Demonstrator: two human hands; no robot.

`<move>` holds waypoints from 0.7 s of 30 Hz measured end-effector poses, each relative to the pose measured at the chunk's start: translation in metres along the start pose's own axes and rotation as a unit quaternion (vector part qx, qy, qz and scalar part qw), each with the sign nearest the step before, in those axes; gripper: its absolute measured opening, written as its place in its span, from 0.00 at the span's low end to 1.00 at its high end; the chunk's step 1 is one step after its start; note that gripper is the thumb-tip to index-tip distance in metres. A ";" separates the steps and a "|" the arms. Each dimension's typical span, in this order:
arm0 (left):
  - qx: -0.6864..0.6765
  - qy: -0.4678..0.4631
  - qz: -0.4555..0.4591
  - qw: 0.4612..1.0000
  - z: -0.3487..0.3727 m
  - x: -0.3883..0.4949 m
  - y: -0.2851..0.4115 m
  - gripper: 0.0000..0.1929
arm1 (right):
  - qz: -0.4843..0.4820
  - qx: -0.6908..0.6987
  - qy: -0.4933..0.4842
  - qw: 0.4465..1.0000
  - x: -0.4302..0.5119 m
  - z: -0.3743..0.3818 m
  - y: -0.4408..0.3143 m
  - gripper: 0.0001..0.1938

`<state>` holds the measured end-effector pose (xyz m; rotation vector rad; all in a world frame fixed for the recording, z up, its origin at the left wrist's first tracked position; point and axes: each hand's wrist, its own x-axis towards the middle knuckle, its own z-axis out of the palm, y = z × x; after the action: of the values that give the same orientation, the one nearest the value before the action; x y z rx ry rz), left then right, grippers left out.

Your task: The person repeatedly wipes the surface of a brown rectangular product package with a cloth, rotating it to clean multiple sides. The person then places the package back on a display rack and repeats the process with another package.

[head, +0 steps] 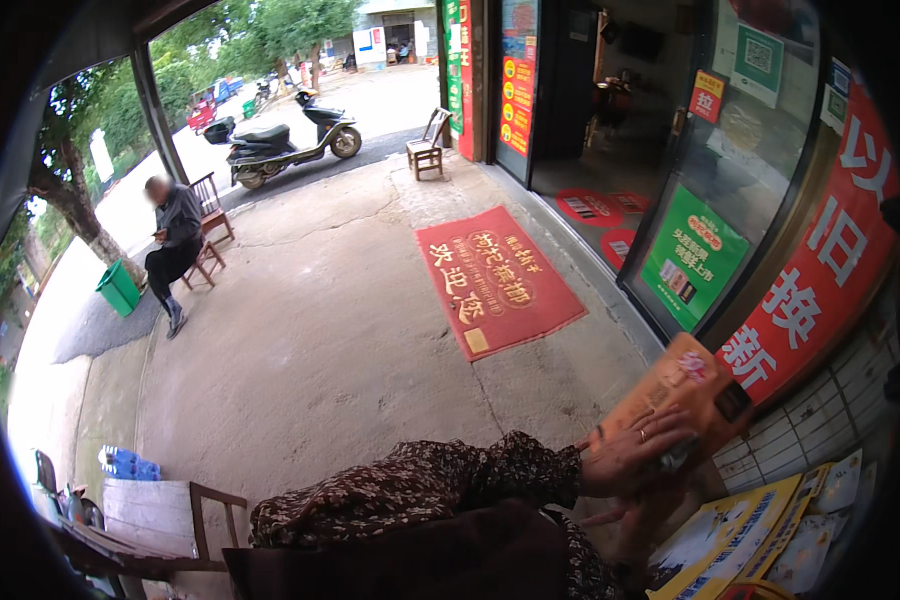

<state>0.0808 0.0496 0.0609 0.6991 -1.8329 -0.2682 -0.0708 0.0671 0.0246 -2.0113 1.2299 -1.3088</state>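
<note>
An orange printed package (664, 382) is held up at a tilt at the lower right, beside the shop wall. Across its near part lies my left hand (637, 450), with a ring on one finger and a patterned sleeve behind it. A small greyish thing (679, 454) shows by the fingertips, too blurred to name. Beneath, my right hand (656, 504) is at the package's lower end; it is blurred and partly covered by the left hand.
A red doormat (502, 281) lies before the glass door (720, 165), which stands open. A seated person (176, 225) is at the left, near a green bin (118, 289). Also around are a scooter (285, 139), a wooden chair (426, 146) and a table (150, 517).
</note>
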 end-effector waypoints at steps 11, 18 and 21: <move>0.087 -0.011 0.044 0.995 -0.017 0.029 -0.013 0.29 | 0.181 0.300 0.048 0.935 -0.006 0.005 -0.031 0.26; 0.010 0.060 0.021 0.998 -0.019 0.031 -0.027 0.28 | 0.207 0.305 0.056 0.928 -0.005 0.003 -0.049 0.21; 0.008 0.032 0.044 0.998 -0.007 0.007 -0.026 0.28 | 0.226 0.423 0.050 0.876 0.002 -0.007 -0.053 0.21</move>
<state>0.0946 0.0259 0.0559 0.6296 -1.8019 -0.1709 -0.0533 0.0932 0.0684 -0.9786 0.8497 -1.3755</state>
